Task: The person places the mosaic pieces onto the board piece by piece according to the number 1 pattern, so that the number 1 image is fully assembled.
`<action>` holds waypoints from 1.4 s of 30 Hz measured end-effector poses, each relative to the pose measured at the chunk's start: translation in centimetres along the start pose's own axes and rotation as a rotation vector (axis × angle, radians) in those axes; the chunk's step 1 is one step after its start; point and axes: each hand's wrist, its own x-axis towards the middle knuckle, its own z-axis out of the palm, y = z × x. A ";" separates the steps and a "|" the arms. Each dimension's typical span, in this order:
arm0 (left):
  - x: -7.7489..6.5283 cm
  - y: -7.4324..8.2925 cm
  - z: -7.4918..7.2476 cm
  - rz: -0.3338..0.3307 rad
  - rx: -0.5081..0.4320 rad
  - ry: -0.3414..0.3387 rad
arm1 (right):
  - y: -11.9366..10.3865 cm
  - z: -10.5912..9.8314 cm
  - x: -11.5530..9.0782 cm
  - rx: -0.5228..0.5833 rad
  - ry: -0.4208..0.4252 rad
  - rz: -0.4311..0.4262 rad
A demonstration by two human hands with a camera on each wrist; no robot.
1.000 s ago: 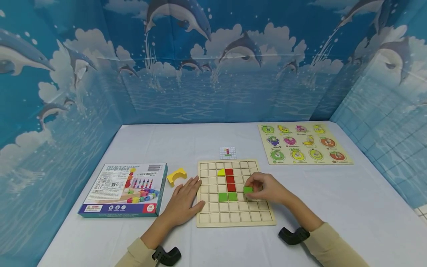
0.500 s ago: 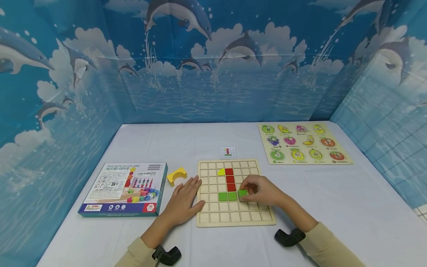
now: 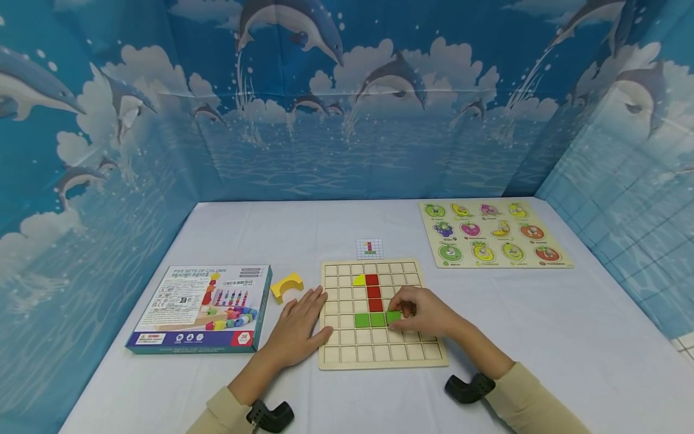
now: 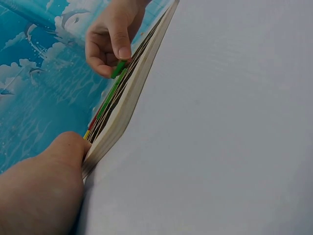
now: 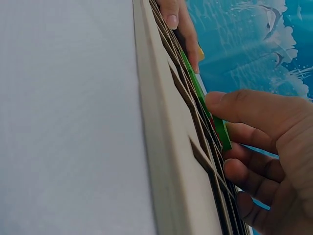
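Observation:
My right hand (image 3: 425, 311) pinches a green square tile (image 3: 393, 316) between thumb and fingers, at the right end of a row with two green tiles (image 3: 370, 320) on the wooden grid board (image 3: 382, 354). In the left wrist view the held tile (image 4: 118, 69) is tilted, one edge low at the grid. A column of red tiles (image 3: 374, 292) stands above the green row, with a yellow piece (image 3: 359, 279) left of its top. My left hand (image 3: 297, 333) lies with fingers extended at the board's left edge, thumb and fingertips touching it.
A small pattern card (image 3: 370, 249) lies just behind the board. Left of it are a yellow arch block (image 3: 287, 286) and a flat toy box (image 3: 200, 308). A fruit picture board (image 3: 496, 233) lies at the back right, before a dolphin-print curtain (image 3: 347, 150).
My right hand has moved left with the green tile, bringing it to the end of the green row, and has barely shifted in the last half second. The left hand stays put.

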 end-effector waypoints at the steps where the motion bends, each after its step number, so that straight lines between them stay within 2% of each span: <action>1: 0.0 0.0 0.0 0.001 0.001 0.001 | 0.1 0.0 0.0 -0.002 0.002 -0.002; 8: 0.1 -0.1 0.1 0.015 -0.007 0.022 | 0.0 0.2 0.0 -0.028 -0.005 0.002; 25: 0.1 0.2 -0.1 -0.003 -0.017 0.000 | 0.1 0.2 0.0 -0.078 0.010 -0.023; 42: 0.0 0.2 -0.1 0.001 -0.010 0.005 | 0.0 0.2 -0.1 -0.058 0.001 -0.008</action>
